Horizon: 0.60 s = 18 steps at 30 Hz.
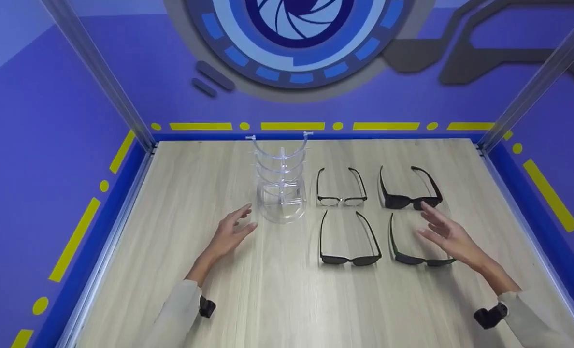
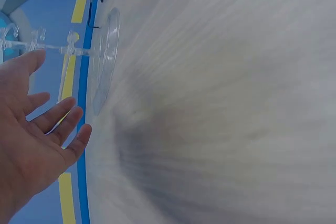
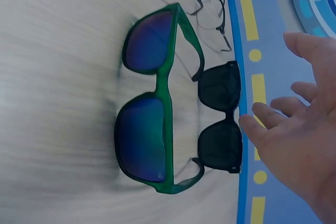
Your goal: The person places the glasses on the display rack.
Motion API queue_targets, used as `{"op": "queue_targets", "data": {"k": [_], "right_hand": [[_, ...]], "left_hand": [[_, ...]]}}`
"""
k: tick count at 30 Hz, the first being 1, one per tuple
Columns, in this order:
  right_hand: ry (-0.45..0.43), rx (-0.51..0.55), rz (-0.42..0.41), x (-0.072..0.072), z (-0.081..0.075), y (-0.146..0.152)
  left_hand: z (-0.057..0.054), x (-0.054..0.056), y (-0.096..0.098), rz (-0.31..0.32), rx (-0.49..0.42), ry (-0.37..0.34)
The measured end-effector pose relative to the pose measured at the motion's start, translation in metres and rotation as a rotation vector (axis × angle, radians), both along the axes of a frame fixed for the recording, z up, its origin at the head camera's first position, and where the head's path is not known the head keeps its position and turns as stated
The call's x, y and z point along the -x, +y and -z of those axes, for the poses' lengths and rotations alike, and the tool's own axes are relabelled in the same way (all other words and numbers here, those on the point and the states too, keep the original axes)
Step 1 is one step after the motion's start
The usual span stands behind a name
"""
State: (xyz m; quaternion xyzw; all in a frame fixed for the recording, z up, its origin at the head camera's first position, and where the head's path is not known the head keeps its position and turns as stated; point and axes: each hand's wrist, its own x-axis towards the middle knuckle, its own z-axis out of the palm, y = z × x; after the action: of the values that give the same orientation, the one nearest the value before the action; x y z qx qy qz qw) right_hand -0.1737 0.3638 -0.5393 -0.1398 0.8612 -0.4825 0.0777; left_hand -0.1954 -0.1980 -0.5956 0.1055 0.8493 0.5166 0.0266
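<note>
Your left grip (image 1: pixel 229 234) (centre-left) and right grip (image 1: pixel 455 240) (lower right), spread empty, suggest reaching; lifting the green sunglasses (image 3: pixel 163 85) would require pinching.

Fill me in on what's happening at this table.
A person's left hand hovers beside a clear stand and their right hand near green-framed sunglasses, both hands empty. Those, black sunglasses at the back, dark sunglasses in front and clear-lensed glasses lie on the table, right of the stand, which holds none.

The rack (image 1: pixel 282 183) stands left of the glasses (image 1: pixel 365 261) on the table (image 1: pixel 277 304) — two pairs behind two.
</note>
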Motion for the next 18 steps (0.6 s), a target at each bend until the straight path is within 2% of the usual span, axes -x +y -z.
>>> {"op": "queue_targets", "data": {"k": [3, 7, 11, 18], "right_hand": [[-0.017, 0.026, -0.02, -0.004, 0.001, -0.006], [-0.016, 0.064, -0.059, -0.01, 0.004, -0.014], [-0.029, 0.106, -0.093, -0.013, 0.005, -0.022], [-0.065, 0.134, -0.145, -0.017, 0.008, -0.037]], "left_hand": [[0.001, -0.003, 0.008, 0.02, -0.007, -0.01], [-0.001, -0.006, 0.021, 0.079, -0.003, -0.031], [-0.003, -0.009, 0.035, 0.155, -0.002, -0.042], [-0.001, -0.012, 0.061, 0.288, -0.07, -0.034]]}}
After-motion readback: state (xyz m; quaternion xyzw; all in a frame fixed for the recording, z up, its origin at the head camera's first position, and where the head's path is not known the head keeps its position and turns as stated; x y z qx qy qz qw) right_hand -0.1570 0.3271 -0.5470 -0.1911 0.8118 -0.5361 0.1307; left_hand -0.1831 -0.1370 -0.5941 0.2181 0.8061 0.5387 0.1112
